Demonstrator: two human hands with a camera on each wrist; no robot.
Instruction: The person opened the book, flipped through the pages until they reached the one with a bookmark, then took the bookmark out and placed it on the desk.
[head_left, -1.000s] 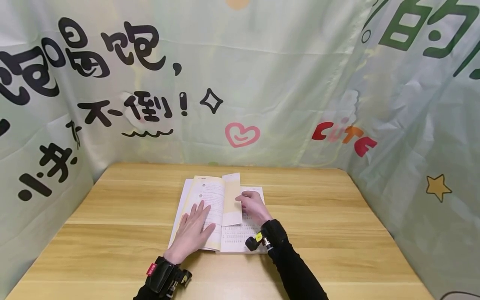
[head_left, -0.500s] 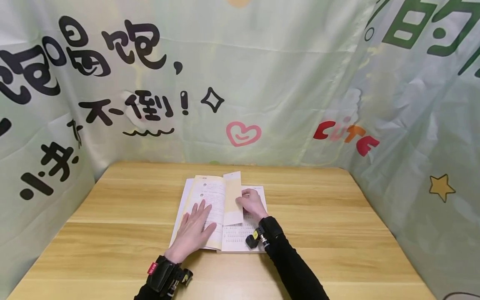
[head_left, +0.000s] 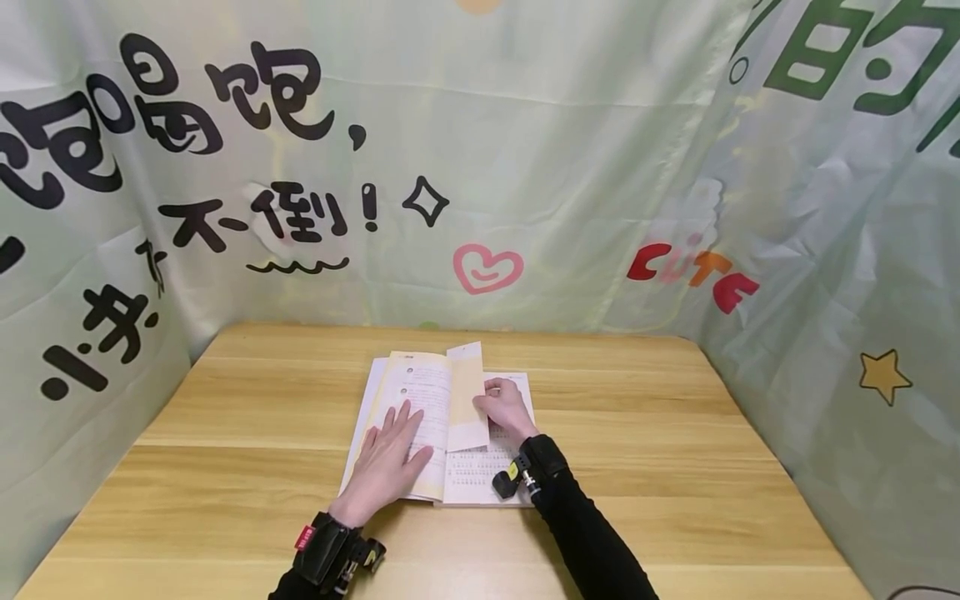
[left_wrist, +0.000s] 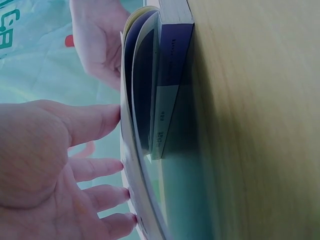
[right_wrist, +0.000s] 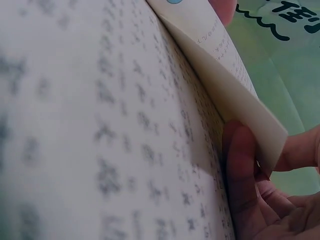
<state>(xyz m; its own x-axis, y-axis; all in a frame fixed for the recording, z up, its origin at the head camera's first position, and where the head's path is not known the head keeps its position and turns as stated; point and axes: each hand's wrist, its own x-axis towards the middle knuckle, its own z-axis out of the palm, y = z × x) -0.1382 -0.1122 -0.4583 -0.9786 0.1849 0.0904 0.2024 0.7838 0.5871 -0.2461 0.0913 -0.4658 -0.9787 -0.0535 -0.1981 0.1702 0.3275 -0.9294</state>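
Note:
An open book [head_left: 427,437] with printed pages lies on the wooden table. My left hand [head_left: 386,462] rests on its left page, fingers spread and straight; the left wrist view shows the fingertips against the paper and the thick spine [left_wrist: 167,100] beyond. A narrow cream bookmark-like strip [head_left: 467,408] lies along the middle of the book, its top sticking out past the pages. My right hand [head_left: 506,408] pinches the strip's right edge between thumb and fingers. In the right wrist view the strip [right_wrist: 235,95] stands tilted up from the printed right page [right_wrist: 115,120].
The wooden table [head_left: 637,433] spreads around the book on all sides. Behind it hangs a pale green printed cloth [head_left: 570,183], with another stretch along each side. A dark cable [head_left: 918,590] shows at the lower right corner.
The strip's lower right corner has shifted slightly to the right, with the right hand still pinching its edge. The left hand stays on the left page.

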